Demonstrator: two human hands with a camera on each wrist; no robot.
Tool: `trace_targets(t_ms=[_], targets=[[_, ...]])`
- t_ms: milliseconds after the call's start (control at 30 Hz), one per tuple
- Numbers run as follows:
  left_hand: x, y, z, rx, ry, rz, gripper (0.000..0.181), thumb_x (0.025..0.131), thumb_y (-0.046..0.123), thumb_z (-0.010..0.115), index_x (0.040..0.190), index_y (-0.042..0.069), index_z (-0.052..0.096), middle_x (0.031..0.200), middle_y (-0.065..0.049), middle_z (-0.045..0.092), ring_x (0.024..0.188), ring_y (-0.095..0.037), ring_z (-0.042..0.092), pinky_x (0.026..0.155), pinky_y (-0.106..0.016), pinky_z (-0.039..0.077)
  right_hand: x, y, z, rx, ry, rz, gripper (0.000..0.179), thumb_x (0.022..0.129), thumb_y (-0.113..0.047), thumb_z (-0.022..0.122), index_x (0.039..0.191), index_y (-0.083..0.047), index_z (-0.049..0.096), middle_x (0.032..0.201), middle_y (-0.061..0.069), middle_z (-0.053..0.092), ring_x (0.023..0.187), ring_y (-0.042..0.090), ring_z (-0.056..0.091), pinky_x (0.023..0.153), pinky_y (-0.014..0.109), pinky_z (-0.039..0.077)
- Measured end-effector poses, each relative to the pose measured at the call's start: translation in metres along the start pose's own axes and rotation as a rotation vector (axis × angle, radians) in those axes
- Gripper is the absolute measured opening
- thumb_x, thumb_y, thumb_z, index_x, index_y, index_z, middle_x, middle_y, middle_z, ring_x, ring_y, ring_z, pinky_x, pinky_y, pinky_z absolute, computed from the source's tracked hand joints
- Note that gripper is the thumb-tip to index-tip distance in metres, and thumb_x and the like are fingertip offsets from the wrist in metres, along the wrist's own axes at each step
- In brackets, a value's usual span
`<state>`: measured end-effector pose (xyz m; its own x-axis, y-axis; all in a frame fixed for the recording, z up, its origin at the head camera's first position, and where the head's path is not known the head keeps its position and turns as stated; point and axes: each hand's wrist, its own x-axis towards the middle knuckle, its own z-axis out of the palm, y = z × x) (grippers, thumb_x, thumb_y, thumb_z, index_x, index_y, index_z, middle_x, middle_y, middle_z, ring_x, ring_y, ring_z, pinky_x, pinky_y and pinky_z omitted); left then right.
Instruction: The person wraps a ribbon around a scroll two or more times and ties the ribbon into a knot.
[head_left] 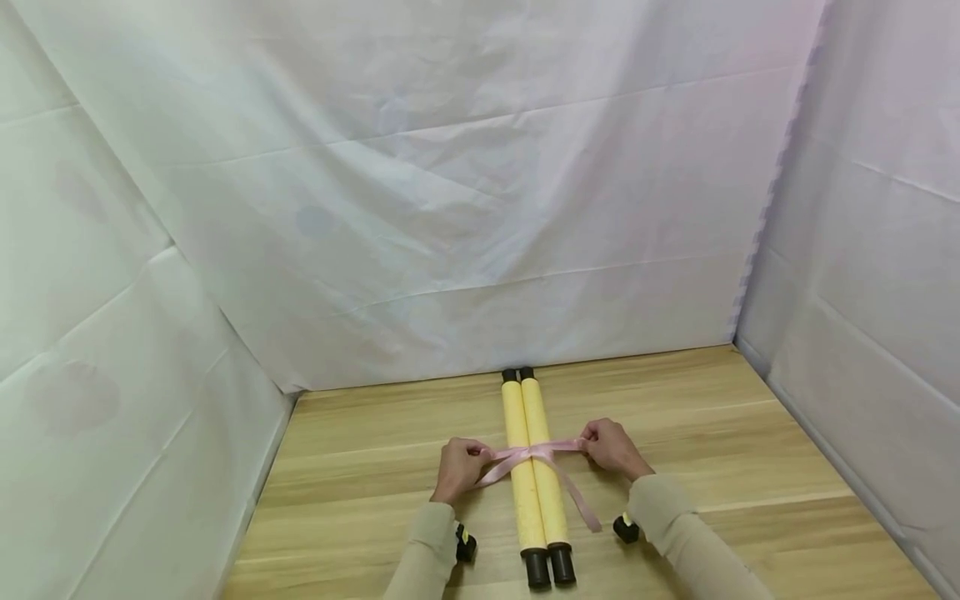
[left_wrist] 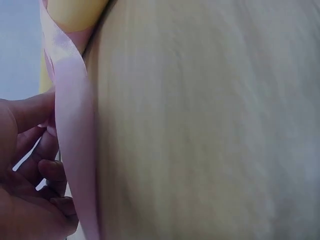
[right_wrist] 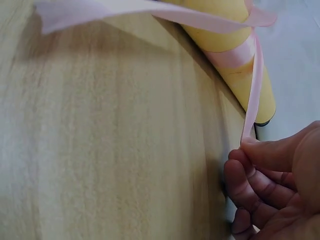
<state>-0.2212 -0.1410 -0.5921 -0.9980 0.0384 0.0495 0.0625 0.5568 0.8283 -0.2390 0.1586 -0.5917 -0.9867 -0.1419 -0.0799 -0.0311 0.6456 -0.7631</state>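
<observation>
Two yellow rods (head_left: pixel 553 510) with black end caps lie side by side on the wooden table. A pink ribbon (head_left: pixel 562 446) goes around both near their middle, crossing on top. To the left of the rods, my left hand (head_left: pixel 459 468) pinches a ribbon strand between thumb and fingers; another length of ribbon (left_wrist: pixel 75 130) hangs in front of those fingers in the left wrist view. On the opposite side, the right hand (head_left: pixel 613 446) pinches a strand pulled out to the right, its thumb and fingertip on the narrow ribbon (right_wrist: pixel 254 90). A loose tail drapes toward the lower right.
White cloth walls (head_left: pixel 450 208) enclose the table (head_left: pixel 360 483) at the back and both sides. The rods' far ends reach the back wall. A small black object (head_left: pixel 626 528) shows beside the right sleeve, and another (head_left: pixel 466 546) beside the left.
</observation>
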Motion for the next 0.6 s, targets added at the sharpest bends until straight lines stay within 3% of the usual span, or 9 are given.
trace_targets(t_ms=[300, 433, 600], targets=[[0.012, 0.009, -0.011, -0.062, 0.044, 0.013, 0.008, 0.087, 0.012, 0.076, 0.083, 0.005, 0.078, 0.081, -0.006, 0.074, 0.073, -0.017, 0.066, 0.065, -0.029, 0.053, 0.011, 0.007, -0.01, 0.111, -0.08, 0.022, 0.016, 0.094, -0.013, 0.067, 0.081, -0.003, 0.069, 0.073, 0.007, 0.066, 0.066, 0.016, 0.054, 0.061, 0.027, 0.043], [0.019, 0.012, -0.018, -0.111, 0.07, 0.01, 0.011, 0.086, 0.014, 0.078, 0.087, 0.003, 0.078, 0.082, -0.008, 0.074, 0.075, -0.02, 0.067, 0.065, -0.03, 0.053, 0.016, 0.005, -0.019, 0.171, -0.06, 0.044, 0.015, 0.096, -0.018, 0.066, 0.089, -0.004, 0.071, 0.083, 0.008, 0.069, 0.077, 0.02, 0.059, 0.066, 0.03, 0.047], [0.024, 0.01, -0.03, -0.066, 0.095, 0.015, 0.009, 0.089, 0.013, 0.075, 0.088, 0.005, 0.079, 0.082, -0.006, 0.073, 0.073, -0.017, 0.064, 0.062, -0.029, 0.05, 0.021, 0.0, -0.034, 0.187, -0.077, -0.037, 0.02, 0.097, -0.023, 0.065, 0.097, -0.004, 0.072, 0.096, 0.013, 0.072, 0.086, 0.025, 0.067, 0.077, 0.038, 0.053]])
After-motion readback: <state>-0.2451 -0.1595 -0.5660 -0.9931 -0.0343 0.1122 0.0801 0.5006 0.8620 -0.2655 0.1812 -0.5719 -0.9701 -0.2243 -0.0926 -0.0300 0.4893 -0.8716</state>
